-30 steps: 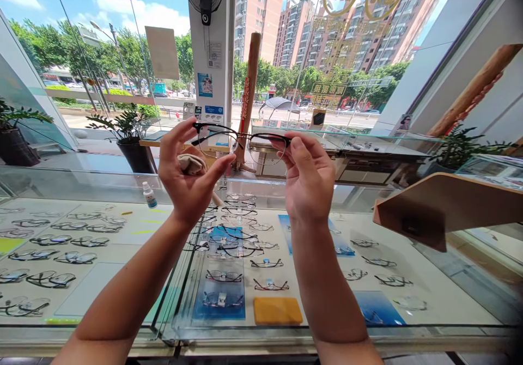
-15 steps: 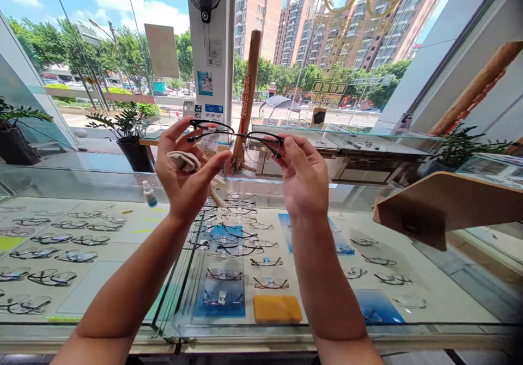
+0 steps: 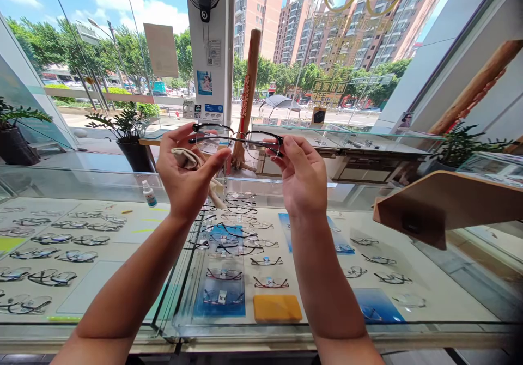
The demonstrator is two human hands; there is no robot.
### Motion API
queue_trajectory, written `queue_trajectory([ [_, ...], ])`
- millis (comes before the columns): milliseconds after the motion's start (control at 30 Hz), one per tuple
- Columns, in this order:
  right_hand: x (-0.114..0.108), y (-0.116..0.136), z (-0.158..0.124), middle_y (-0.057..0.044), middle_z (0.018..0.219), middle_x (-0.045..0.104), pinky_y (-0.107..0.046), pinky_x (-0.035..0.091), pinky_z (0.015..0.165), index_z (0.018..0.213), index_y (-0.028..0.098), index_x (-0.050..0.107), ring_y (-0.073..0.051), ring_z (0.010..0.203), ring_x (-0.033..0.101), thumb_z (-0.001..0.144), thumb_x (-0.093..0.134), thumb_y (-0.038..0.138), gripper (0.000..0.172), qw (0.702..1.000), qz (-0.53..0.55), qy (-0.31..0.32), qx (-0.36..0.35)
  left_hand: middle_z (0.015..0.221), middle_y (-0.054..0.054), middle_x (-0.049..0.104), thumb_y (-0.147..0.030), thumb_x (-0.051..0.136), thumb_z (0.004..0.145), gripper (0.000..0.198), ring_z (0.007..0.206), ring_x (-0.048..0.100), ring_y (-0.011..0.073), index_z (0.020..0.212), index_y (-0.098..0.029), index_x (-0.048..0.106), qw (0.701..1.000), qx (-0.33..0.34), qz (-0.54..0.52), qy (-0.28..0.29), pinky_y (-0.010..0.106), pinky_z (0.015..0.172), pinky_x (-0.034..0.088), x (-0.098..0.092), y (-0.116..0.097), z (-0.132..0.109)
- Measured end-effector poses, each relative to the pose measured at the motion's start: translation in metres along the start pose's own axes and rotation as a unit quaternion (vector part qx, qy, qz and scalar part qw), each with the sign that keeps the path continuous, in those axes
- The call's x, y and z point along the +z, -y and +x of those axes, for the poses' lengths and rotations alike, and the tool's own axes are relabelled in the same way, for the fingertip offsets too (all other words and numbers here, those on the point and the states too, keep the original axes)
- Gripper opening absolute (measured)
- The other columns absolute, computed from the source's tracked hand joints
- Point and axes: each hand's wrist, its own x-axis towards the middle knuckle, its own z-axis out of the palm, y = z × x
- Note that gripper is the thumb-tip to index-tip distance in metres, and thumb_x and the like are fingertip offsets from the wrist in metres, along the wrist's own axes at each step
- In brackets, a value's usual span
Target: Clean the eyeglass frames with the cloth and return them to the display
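Note:
A pair of eyeglasses with dark upper rims and clear lenses is held up in front of me, between both hands. My left hand grips its left end with the fingers behind and the thumb below. Tucked in that same palm is a crumpled beige cloth, part of which hangs down below the hand. At the right end of the frame, my right hand pinches the hinge area between thumb and fingers. Both forearms reach over a glass display counter.
Rows of eyeglasses lie inside the counter, near a yellow case. On the left stands a small white spray bottle. A brown wooden panel juts in at right. Potted plants and a wooden post stand beyond.
The eyeglasses have tilted slightly, so the lenses and temples sit at a different angle. Both hands keep their hold and have barely shifted.

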Motion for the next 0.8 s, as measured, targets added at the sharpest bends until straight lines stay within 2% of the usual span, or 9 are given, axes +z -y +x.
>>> queue_trajectory([
  [167, 0.0, 0.002, -0.002, -0.006, 0.11, 0.085, -0.04, 0.066, 0.092, 0.106, 0.028, 0.077, -0.022, 0.103, 0.08, 0.096, 0.075, 0.061, 0.035, 0.999, -0.005, -0.005, -0.032, 0.126, 0.011, 0.078, -0.064, 0.097, 0.08, 0.073, 0.115, 0.078, 0.0262, 0.134, -0.026, 0.066, 0.999, -0.006, -0.022, 0.031, 0.036, 0.09, 0.066, 0.002, 0.005, 0.003],
  [367, 0.002, 0.005, -0.004, -0.005, 0.112, 0.085, -0.041, 0.066, 0.096, 0.107, 0.027, 0.077, -0.021, 0.102, 0.08, 0.097, 0.075, 0.061, 0.035, 0.999, -0.013, -0.013, -0.035, 0.128, 0.012, 0.077, -0.069, 0.093, 0.082, 0.076, 0.114, 0.08, 0.0274, 0.138, -0.026, 0.063, 0.999, -0.005, -0.024, 0.048, 0.037, 0.089, 0.068, 0.005, 0.014, 0.002],
  [500, 0.0, 0.004, -0.003, -0.005, 0.114, 0.084, -0.041, 0.066, 0.098, 0.109, 0.027, 0.078, -0.021, 0.106, 0.08, 0.1, 0.071, 0.056, 0.031, 0.998, -0.031, -0.003, -0.063, 0.129, 0.012, 0.076, -0.067, 0.097, 0.077, 0.081, 0.116, 0.078, 0.0279, 0.139, -0.028, 0.063, 0.998, 0.005, -0.014, 0.057, 0.036, 0.087, 0.067, -0.001, 0.01, 0.007],
  [600, -0.002, 0.007, -0.003, -0.004, 0.118, 0.084, -0.043, 0.063, 0.106, 0.108, 0.029, 0.079, -0.022, 0.116, 0.077, 0.101, 0.071, 0.045, 0.019, 0.992, -0.069, -0.005, -0.102, 0.126, 0.011, 0.077, -0.063, 0.104, 0.068, 0.085, 0.109, 0.079, 0.0278, 0.136, -0.029, 0.067, 0.995, 0.022, 0.02, 0.096, 0.034, 0.077, 0.067, -0.012, 0.002, 0.018],
  [700, -0.003, 0.013, -0.005, -0.003, 0.122, 0.084, -0.048, 0.056, 0.117, 0.105, 0.03, 0.082, -0.024, 0.126, 0.074, 0.098, 0.076, 0.036, 0.012, 0.985, -0.121, 0.036, -0.117, 0.125, 0.01, 0.078, -0.058, 0.109, 0.062, 0.087, 0.095, 0.08, 0.0244, 0.134, -0.031, 0.069, 0.984, 0.035, 0.041, 0.168, 0.03, 0.065, 0.063, -0.023, -0.006, 0.028],
  [800, -0.003, 0.017, -0.006, -0.003, 0.123, 0.085, -0.051, 0.053, 0.12, 0.097, 0.029, 0.084, -0.024, 0.124, 0.075, 0.096, 0.077, 0.034, 0.008, 0.977, -0.156, 0.105, -0.105, 0.129, 0.012, 0.079, -0.052, 0.112, 0.057, 0.089, 0.09, 0.079, 0.0228, 0.133, -0.03, 0.071, 0.977, 0.021, 0.03, 0.208, 0.028, 0.059, 0.059, -0.028, -0.011, 0.031],
])
